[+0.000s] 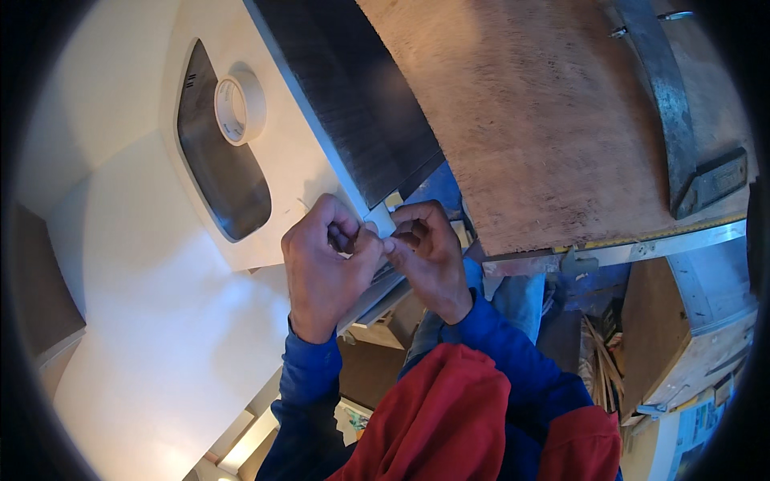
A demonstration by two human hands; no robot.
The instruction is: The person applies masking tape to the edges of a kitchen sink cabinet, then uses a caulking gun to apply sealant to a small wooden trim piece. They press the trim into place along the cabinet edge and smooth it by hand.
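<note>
My left hand (321, 268) and my right hand (431, 260) meet at the near corner of a dark wood-grain panel (345, 88) with a pale edge. Thumbs and fingertips are pinched together, almost touching one another. Between them shows a short pale strip of tape (379, 219), lying at the panel's corner; my fingers hide part of it. To the left, a roll of white tape (251, 108) stands on its side on a white panel (297, 172), by a dark rounded cutout (220, 168).
A large bare plywood sheet (529, 104) fills the upper right, with a metal try square (670, 104) on it. Along its near edge runs a metal straightedge (682, 243). Below stand a wooden cabinet (682, 337) and several wood offcuts (601, 361). A smooth white surface (176, 321) spreads at left.
</note>
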